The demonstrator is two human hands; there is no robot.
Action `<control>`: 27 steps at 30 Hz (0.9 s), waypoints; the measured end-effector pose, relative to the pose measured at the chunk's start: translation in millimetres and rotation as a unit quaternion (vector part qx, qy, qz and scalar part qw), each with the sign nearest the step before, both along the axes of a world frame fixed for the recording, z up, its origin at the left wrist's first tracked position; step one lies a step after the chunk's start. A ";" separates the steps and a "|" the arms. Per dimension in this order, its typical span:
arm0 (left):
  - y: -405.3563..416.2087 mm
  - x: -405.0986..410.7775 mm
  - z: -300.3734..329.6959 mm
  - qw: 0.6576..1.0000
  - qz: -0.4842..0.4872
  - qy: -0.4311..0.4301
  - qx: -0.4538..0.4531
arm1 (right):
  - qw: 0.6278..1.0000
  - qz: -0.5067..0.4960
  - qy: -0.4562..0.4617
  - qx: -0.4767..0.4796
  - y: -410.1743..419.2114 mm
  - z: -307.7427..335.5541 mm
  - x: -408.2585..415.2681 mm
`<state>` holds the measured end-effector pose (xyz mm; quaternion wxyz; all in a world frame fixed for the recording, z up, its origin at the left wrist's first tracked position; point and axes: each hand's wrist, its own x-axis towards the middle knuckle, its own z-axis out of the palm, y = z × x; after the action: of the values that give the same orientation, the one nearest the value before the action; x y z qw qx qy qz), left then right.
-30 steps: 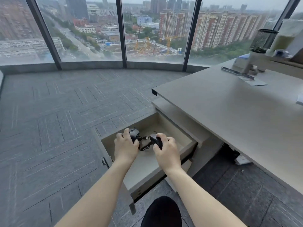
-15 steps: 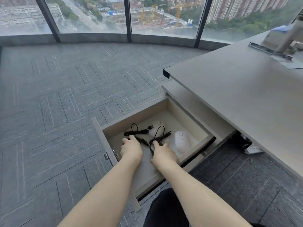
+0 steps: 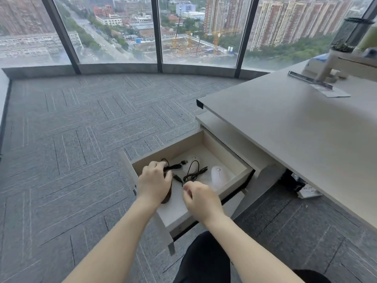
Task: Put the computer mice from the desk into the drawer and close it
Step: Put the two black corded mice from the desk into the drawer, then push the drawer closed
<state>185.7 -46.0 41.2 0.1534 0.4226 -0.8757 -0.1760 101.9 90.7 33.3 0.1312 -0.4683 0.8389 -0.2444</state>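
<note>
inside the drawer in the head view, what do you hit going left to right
left hand → black cables → white mouse → drawer right wall

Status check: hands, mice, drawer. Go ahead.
Left hand on black mouse in drawer, right hand empty above it. White mouse and cables inside. Drawer open; both hands in its way.
</note>
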 end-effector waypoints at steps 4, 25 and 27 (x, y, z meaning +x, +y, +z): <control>9.7 45.4 -0.9 0.993 0.040 0.114 -0.007 | 0.998 0.064 -0.015 -0.014 28.0 5.3 41.6; 50.2 51.5 -29.7 0.784 0.131 0.318 0.517 | 0.992 -0.114 -0.046 -0.036 70.4 -41.7 66.9; 49.3 36.4 -30.7 0.776 0.123 0.319 0.529 | 0.989 -0.135 -0.048 -0.036 72.4 -41.8 53.5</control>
<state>222.2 3.3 10.5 0.1967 0.4612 -0.4855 -0.7162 155.5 163.1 -8.5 0.1202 -0.3423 0.8779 -0.3125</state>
